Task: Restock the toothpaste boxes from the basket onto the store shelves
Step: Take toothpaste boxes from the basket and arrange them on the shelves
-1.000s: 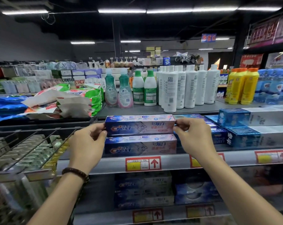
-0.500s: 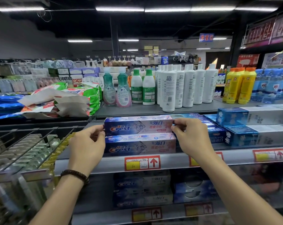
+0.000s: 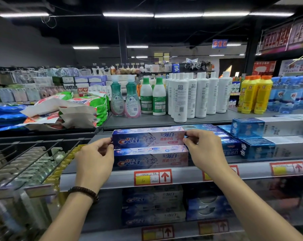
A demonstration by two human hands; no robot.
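Toothpaste boxes (image 3: 150,157) stacked two high on the store shelf (image 3: 253,172), we hold the top box (image 3: 148,137) by its ends, left hand (image 3: 93,159) grip pinching one end, right hand (image 3: 204,150) pinching the other, beaded bracelet (image 3: 83,193) on our left wrist

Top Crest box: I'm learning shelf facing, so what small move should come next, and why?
Probably nudge the top Crest box slightly right and forward until it sits flush with the lower Crest box, then let go. The left hand and right hand each pinch one end. It rests on that box, a little left of it and set back.
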